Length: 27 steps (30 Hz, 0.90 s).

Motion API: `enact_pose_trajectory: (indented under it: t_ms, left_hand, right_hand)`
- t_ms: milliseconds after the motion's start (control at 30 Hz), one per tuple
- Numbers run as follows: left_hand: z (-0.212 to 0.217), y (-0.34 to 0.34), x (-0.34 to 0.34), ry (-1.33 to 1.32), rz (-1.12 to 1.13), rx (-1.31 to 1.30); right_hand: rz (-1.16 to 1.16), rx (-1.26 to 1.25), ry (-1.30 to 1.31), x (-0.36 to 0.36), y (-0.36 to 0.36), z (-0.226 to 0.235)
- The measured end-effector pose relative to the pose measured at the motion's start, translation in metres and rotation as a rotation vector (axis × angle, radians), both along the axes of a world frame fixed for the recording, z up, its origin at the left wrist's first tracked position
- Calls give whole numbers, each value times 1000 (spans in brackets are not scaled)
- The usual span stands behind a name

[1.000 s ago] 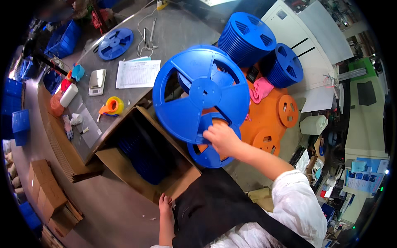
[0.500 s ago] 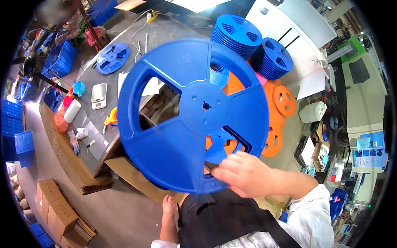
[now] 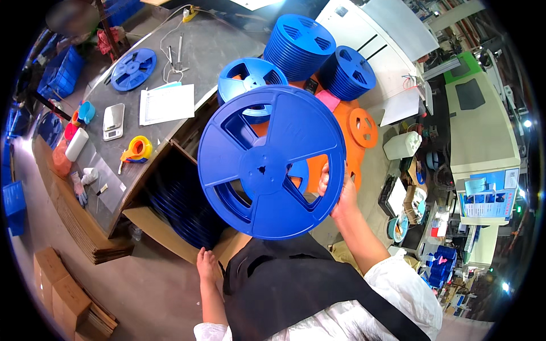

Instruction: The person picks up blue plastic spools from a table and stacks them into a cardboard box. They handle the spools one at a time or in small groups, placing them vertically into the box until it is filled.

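Note:
A large blue plastic reel point(image 3: 301, 122) is held up in front of my body, its round face with window openings turned toward me. My right hand point(image 3: 343, 196) grips its right rim, the fingertips coming through a window. Low on the left, my left hand point(image 3: 208, 267) holds nothing, its fingers loosely extended beside an open cardboard box point(image 3: 153, 227). Dark blue reels point(image 3: 185, 210) stand packed on edge in that box. Behind the held reel, more blue reels point(image 3: 250, 77) are stacked, partly hidden by it.
Two tall stacks of blue reels point(image 3: 300, 48) point(image 3: 348, 74) stand beyond, near orange reels point(image 3: 363, 128). The grey table point(image 3: 210, 40) carries papers point(image 3: 166, 104), a scale point(image 3: 114, 121), a tape dispenser point(image 3: 136, 149) and a single blue reel point(image 3: 133, 69). Cartons point(image 3: 60, 290) sit at lower left.
The held reel has moved farther from my head and turned. My right hand now appears at its right rim instead of its lower edge. The packed box has come into view.

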<state>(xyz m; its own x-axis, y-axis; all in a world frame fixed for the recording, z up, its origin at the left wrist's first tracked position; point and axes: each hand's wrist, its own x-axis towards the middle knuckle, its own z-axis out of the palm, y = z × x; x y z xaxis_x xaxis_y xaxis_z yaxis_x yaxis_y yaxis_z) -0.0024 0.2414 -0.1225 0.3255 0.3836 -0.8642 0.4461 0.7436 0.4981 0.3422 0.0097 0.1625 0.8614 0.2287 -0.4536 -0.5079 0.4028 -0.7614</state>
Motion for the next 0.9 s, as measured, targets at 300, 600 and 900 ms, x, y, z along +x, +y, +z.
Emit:
enact_pose_trajectory:
  t_ms: [300,600,900]
  left_hand:
    - [63,55,59,-199,-31,231]
    - [93,52,94,-256,-81,597]
    - [257,-14,235,-565,-1229,1519]
  right_hand:
    - [-42,208,30,1,-18,-13]
    - [-4,74,78,-1,-13,-11]
    - [120,-1,243,-25,-7,-8]
